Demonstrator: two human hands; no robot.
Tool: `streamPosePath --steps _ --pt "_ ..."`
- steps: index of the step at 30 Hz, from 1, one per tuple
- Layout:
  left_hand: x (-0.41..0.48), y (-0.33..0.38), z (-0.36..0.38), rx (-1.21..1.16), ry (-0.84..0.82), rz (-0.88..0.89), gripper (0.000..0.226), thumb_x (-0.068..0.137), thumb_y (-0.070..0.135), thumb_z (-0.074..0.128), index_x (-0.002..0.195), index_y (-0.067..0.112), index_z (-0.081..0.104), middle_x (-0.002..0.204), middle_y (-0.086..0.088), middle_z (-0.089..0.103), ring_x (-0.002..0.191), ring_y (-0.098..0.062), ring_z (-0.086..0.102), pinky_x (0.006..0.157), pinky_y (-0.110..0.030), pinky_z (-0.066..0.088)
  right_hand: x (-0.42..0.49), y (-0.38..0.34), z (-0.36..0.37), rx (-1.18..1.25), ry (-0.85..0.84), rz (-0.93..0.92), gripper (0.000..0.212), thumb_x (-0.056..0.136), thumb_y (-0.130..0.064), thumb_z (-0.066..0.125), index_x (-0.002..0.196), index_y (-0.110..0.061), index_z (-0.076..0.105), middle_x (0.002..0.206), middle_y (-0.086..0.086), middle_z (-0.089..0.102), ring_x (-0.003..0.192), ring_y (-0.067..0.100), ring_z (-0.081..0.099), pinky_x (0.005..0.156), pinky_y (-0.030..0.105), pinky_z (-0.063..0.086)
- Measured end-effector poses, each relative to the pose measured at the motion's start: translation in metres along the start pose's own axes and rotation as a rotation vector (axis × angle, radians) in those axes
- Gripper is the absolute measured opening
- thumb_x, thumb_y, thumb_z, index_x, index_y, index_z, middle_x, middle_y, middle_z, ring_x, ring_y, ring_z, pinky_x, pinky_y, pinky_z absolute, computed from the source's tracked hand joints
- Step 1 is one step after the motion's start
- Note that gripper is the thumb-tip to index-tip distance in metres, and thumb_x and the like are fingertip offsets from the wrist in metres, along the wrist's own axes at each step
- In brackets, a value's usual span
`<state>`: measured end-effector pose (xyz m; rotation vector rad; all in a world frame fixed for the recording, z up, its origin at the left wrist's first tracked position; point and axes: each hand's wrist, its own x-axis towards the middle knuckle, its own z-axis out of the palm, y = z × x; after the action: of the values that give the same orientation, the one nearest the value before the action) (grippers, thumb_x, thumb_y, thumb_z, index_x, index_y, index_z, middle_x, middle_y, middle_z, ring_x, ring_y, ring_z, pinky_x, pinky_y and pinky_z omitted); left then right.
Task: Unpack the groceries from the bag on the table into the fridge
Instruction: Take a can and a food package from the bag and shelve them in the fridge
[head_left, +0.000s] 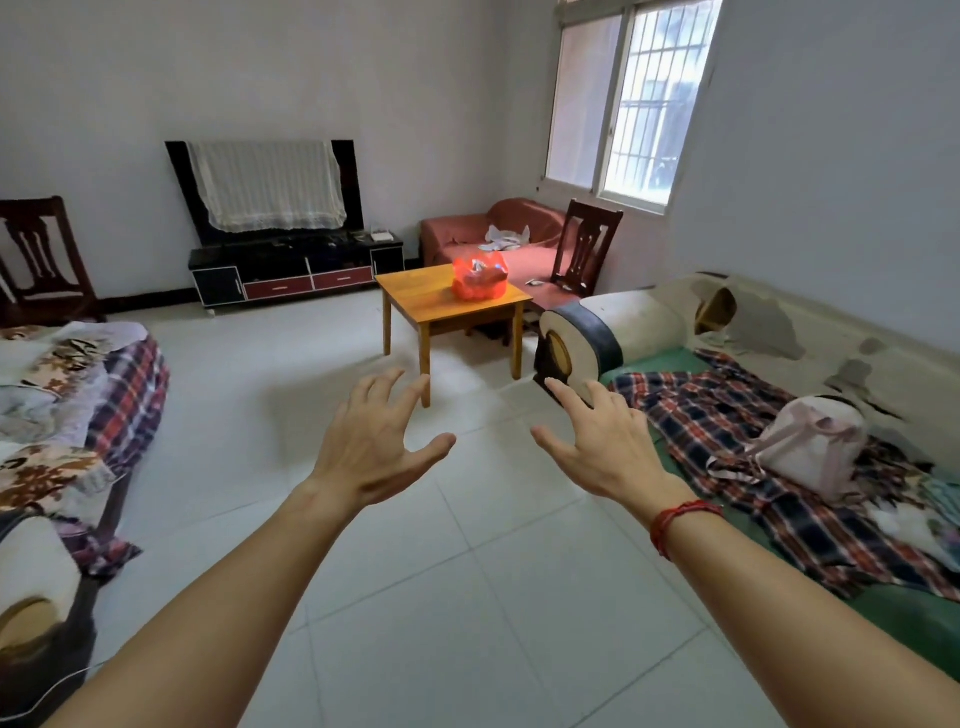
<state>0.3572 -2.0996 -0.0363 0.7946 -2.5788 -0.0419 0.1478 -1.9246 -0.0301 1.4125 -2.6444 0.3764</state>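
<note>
on the desk (415, 299), toward its far right edge, stands the red plastic bag (479, 280), upright with its handles raised; the goods inside are too small to tell. well short of the desk, over the tiled floor (467, 571), two bare forearms reach forward. left grip (371, 441): released, fingers spread and slightly bent, holding nothing, on the near side of the desk's front leg. right grip (605, 447): released likewise, palm down, fingers splayed, holding nothing, nearer than the desk and to its right; a red string bracelet (680, 519) circles that wrist. neither grip touches the desk or the bag.

behind the desk and to its left, a low black tv stand (291, 270) with red drawers sits against the wall, carrying a television (267, 184) draped in a white lace cloth. behind the desk and to its right lies a red sofa (519, 228) with a white bag on its seat. just beside the desk's right edge stands a dark wooden chair (587, 244), and a barred window (618, 104) is above it. nearer than the desk on its right, a worn cream sofa (639, 322) bears a plaid cloth (727, 415) and a pale pink backpack (815, 441). far left of the desk, a second dark chair (36, 254) stands by the wall, with a cloth-covered sofa (130, 389) nearer than it.
</note>
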Motion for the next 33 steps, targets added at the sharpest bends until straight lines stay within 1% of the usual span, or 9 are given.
streamPosePath --steps 10,15,21,25,30,33 --pt "0.154 -0.052 0.089 -0.009 -0.023 -0.008 0.087 0.079 0.078 0.032 0.148 0.026 0.038 0.153 -0.008 0.037 0.141 -0.027 0.031 0.106 -0.047 0.039 0.161 0.032 0.050 0.005 -0.036 -0.006 0.068 0.097 -0.067 0.036 0.157 -0.040 0.021 0.160 0.012 0.030 0.143 0.031 0.032 0.114 0.051 0.028" --pt "0.253 -0.086 0.138 -0.030 -0.014 0.009 0.085 0.080 0.076 0.032 0.146 0.023 0.041 0.148 -0.007 0.042 0.136 -0.026 0.036 0.104 -0.042 0.040 0.269 0.040 0.080 0.001 -0.033 -0.001 0.067 0.097 -0.066 0.036 0.157 -0.039 0.021 0.158 0.010 0.031 0.142 0.029 0.033 0.113 0.048 0.029" --pt "0.383 -0.129 0.187 -0.018 -0.026 0.016 0.084 0.082 0.076 0.030 0.146 0.023 0.042 0.151 -0.008 0.040 0.138 -0.027 0.035 0.109 -0.045 0.037 0.402 0.050 0.107 -0.010 -0.032 0.028 0.065 0.097 -0.067 0.035 0.155 -0.040 0.022 0.159 0.010 0.030 0.144 0.029 0.029 0.115 0.049 0.028" --pt "0.458 -0.142 0.218 -0.036 -0.018 0.034 0.081 0.083 0.074 0.034 0.144 0.022 0.045 0.150 -0.008 0.040 0.138 -0.029 0.035 0.109 -0.047 0.037 0.473 0.066 0.124 -0.012 -0.029 0.038 0.064 0.097 -0.067 0.035 0.153 -0.040 0.023 0.157 0.009 0.029 0.142 0.029 0.029 0.113 0.048 0.029" --pt "0.536 -0.151 0.262 -0.043 -0.034 0.049 0.080 0.084 0.073 0.034 0.146 0.023 0.043 0.152 -0.008 0.038 0.140 -0.027 0.033 0.109 -0.046 0.036 0.558 0.093 0.150 0.008 -0.038 0.056 0.066 0.096 -0.067 0.035 0.155 -0.040 0.021 0.159 0.009 0.026 0.145 0.030 0.027 0.115 0.049 0.027" --pt "0.585 -0.156 0.293 -0.044 -0.034 0.042 0.080 0.084 0.073 0.034 0.146 0.023 0.044 0.150 -0.007 0.040 0.138 -0.025 0.035 0.107 -0.044 0.039 0.612 0.117 0.170 0.020 -0.031 0.054 0.067 0.095 -0.068 0.036 0.155 -0.040 0.022 0.157 0.008 0.030 0.141 0.029 0.031 0.112 0.048 0.030"
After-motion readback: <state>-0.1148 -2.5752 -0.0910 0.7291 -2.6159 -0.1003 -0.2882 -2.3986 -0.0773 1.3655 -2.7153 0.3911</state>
